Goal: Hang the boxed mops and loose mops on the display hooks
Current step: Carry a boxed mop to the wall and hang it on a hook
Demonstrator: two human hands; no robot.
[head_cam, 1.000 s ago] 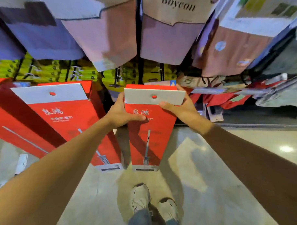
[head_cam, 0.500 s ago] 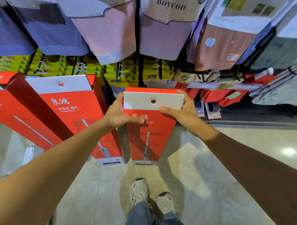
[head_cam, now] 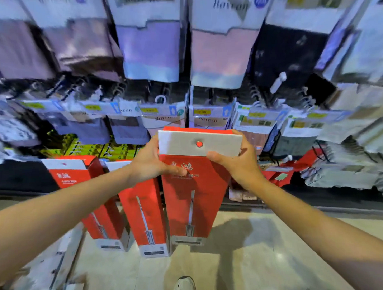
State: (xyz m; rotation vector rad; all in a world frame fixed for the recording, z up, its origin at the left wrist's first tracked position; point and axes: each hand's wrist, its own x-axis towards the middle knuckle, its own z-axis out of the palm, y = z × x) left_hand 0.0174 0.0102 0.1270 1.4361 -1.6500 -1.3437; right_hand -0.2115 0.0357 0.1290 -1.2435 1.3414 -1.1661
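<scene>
I hold a tall red mop box (head_cam: 194, 201) upright in front of me by its top. Its white hanging tab (head_cam: 181, 143) with a round hole faces me. My left hand (head_cam: 150, 161) grips the box's left edge, thumb across the red front. My right hand (head_cam: 239, 162) grips the right edge just under the tab. Two more red mop boxes, one (head_cam: 143, 211) right beside the held one and another (head_cam: 90, 200) farther left, stand or hang to its left. Empty metal display hooks (head_cam: 258, 97) jut from the rack above and right of the held box.
Packaged cloths (head_cam: 218, 57) hang in rows across the rack above. Yellow-green packs (head_cam: 95, 148) sit behind the red boxes. Folded grey textiles (head_cam: 356, 160) are piled at the right. A flat white box (head_cam: 49, 264) lies on the floor at lower left. My shoe (head_cam: 184, 286) is below.
The box has risen with both hands, and my view has tilted up toward the rack. More of the upper rows and hooks now show; the picture is blurred by motion.
</scene>
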